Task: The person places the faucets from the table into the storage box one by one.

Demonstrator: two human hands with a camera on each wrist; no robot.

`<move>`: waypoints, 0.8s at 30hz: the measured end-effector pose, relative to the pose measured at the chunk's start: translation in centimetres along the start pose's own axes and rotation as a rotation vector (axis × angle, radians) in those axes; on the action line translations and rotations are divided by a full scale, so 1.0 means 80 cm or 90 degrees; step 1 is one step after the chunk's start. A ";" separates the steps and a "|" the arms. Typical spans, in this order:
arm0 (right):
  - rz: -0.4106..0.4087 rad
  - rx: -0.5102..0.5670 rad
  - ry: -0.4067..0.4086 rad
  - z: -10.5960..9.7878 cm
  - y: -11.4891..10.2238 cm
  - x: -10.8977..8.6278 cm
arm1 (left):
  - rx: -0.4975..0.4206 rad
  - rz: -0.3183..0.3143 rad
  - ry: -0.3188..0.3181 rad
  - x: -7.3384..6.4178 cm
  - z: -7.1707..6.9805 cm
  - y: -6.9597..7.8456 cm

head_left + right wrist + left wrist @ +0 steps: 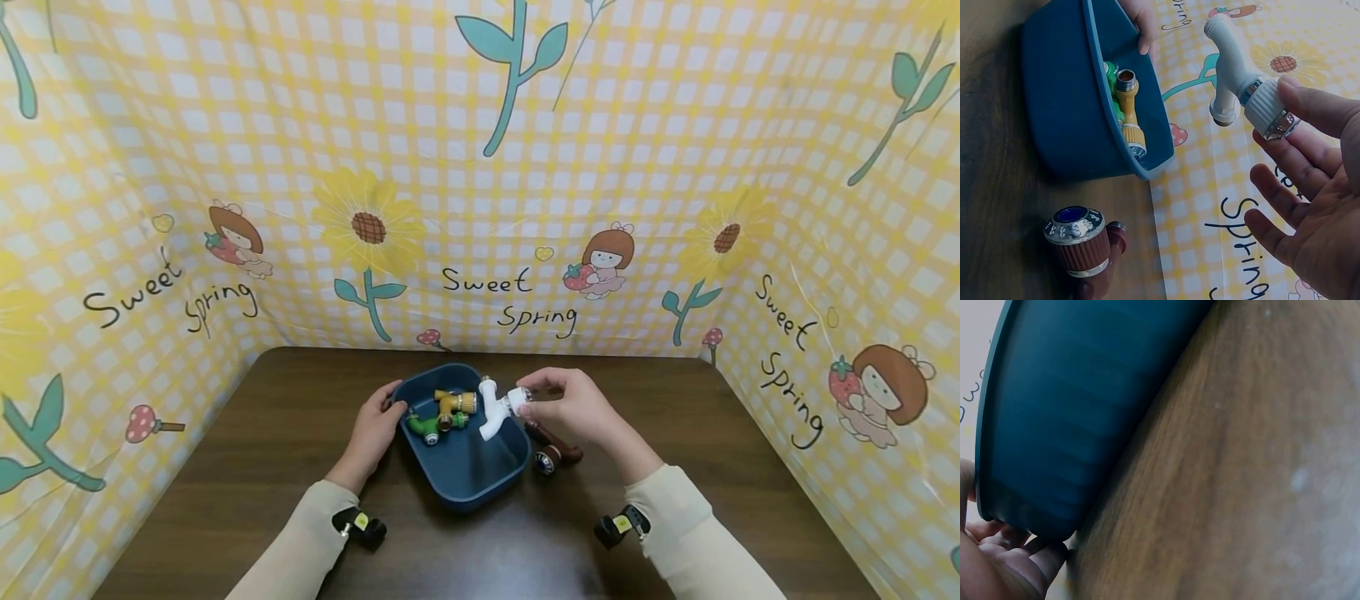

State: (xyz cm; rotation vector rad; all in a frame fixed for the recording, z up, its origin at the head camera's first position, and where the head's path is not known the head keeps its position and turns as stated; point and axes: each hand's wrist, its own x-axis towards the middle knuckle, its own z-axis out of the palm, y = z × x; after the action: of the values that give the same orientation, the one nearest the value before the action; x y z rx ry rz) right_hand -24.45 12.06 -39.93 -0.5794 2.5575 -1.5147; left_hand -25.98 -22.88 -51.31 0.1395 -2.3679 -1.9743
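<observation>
My right hand (573, 406) pinches a white faucet (492, 410) by its ribbed knob, between thumb and fingertips. In the head view the faucet overlaps the right side of a dark blue basin (468, 496); the right wrist view shows it raised above the rim. With my left hand (375, 427) I grip the basin's left rim, thumb on top and fingers against the outer wall (1054, 425). Inside the basin lie a yellow faucet (455, 402) and a green faucet (429, 428), close together at the left.
On the wooden table (247, 467), just right of the basin, lies a brown faucet (551, 457) with a ribbed, chrome-ended knob. A yellow checked cloth (465, 200) printed with flowers and figures stands around the back and sides.
</observation>
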 end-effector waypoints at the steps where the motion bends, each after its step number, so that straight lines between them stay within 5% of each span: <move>1: -0.005 0.000 -0.002 0.000 0.000 0.001 | 0.000 0.000 0.000 0.000 0.000 0.000; 24: 0.002 -0.042 -0.051 0.013 0.020 0.018 | 0.018 0.008 0.012 0.000 0.000 -0.003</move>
State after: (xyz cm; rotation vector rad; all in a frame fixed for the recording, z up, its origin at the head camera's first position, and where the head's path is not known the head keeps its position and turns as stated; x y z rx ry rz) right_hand -25.89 11.38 -41.69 -0.6296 2.5542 -1.3816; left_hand -26.00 -22.88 -51.53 0.1443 -2.3795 -1.9267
